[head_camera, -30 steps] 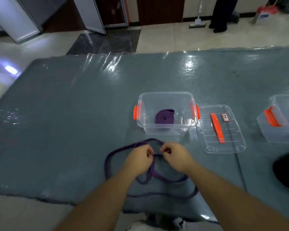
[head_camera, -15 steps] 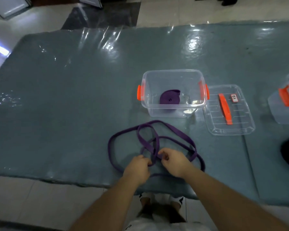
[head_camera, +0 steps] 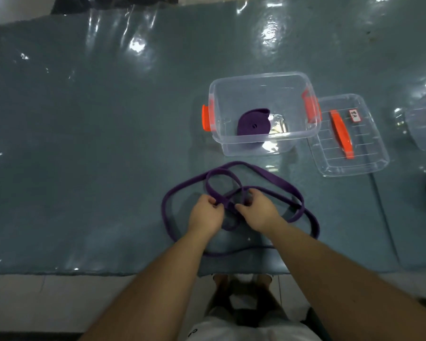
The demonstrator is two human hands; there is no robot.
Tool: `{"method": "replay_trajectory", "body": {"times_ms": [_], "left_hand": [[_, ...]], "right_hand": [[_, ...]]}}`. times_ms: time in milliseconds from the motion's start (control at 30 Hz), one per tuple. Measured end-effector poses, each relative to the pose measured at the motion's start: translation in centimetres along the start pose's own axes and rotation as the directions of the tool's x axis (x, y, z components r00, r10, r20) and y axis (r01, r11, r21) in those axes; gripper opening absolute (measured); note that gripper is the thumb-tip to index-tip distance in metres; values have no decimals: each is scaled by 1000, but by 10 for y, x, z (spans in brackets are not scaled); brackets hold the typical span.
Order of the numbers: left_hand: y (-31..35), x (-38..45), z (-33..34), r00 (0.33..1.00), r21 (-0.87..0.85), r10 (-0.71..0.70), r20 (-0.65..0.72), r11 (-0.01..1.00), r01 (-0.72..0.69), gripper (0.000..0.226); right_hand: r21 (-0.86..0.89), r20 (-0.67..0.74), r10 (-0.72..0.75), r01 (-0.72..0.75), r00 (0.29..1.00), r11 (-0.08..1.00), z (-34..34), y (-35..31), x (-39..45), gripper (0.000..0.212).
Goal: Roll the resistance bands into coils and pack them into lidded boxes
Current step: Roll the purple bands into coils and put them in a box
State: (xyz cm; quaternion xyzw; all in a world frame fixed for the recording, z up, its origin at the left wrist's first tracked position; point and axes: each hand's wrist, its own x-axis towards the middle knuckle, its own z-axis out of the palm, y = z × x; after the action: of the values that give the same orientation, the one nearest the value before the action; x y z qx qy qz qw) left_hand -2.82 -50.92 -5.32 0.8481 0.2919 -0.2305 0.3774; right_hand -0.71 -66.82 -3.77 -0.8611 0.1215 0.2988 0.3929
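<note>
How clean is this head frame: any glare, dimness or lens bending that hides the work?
Head view: dim overall, white glare streaks on the glossy table cover along the far side; wide-angle bending curves the table's edges; the loose purple band, both hands and the coil in the clear box stay readable.

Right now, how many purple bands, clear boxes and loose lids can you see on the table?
Purple bands: 2, a coiled band in the open box and a loose band held by the left hand and right hand.
Clear boxes: 2, the open box and a partly visible box.
Loose lids: 1, the lid.
Total: 5
</note>
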Motion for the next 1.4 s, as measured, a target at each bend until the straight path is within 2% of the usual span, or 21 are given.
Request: {"method": "replay_trajectory", "body": {"times_ms": [67,167,300,433,567,667,733,833,900,967,1000,1067,1133,1200,1267,1400], "left_hand": [[7,7,-2,1000,-7,-30,10,1000,30,29],[17,11,-7,997,-64,-63,51,996,67,36],[39,4,-17,987,-374,-91,131,918,134,41],[76,-15,-38,962,-621,64,267,775,121,39],[116,-35,-61,940,-650,281,194,754,-91,28],[142,-44,-82,920,-563,367,135,793,-233,19],[157,-50,-99,888,-487,426,174,821,-299,13],[177,-61,-123,846,-209,490,207,868,-452,35],[194,-77,-137,819,-36,536,202,840,-541,46],[209,-95,-153,787,63,580,209,795,-603,47],[217,-102,-161,770,103,602,211,770,-630,40],[233,-118,-177,735,212,649,196,704,-678,17],[249,-133,-192,683,346,716,145,610,-713,6],[264,-146,-206,635,400,764,109,551,-732,8],[275,-157,-218,596,404,801,65,525,-749,11],[291,-175,-237,501,304,865,-24,484,-820,15]], "right_hand": [[47,-4,-20,20,1000,999,1,-2,-2,41],[215,28,-55,48,998,976,-5,-7,-11,38],[308,3,-157,149,988,940,-28,-23,-24,36],[397,-24,-269,256,963,881,-60,-45,-33,36],[396,-48,-363,351,931,848,-91,-70,-45,33],[423,-35,-419,393,908,817,-113,-89,-60,18],[358,-135,-406,426,904,831,-132,-99,-65,14],[190,-325,-395,468,859,863,-162,-109,-62,19],[121,-358,-454,523,816,844,-180,-117,-63,18],[95,-313,-511,562,801,822,-197,-127,-69,34],[108,-267,-542,584,797,805,-205,-132,-75,39],[136,-176,-591,614,788,778,-218,-142,-83,42],[140,-112,-629,639,769,756,-230,-152,-88,39],[120,-105,-659,667,745,735,-240,-162,-95,31],[86,-171,-682,700,711,709,-251,-171,-104,19],[155,-254,-726,768,639,622,-276,-189,-126,10]]}}
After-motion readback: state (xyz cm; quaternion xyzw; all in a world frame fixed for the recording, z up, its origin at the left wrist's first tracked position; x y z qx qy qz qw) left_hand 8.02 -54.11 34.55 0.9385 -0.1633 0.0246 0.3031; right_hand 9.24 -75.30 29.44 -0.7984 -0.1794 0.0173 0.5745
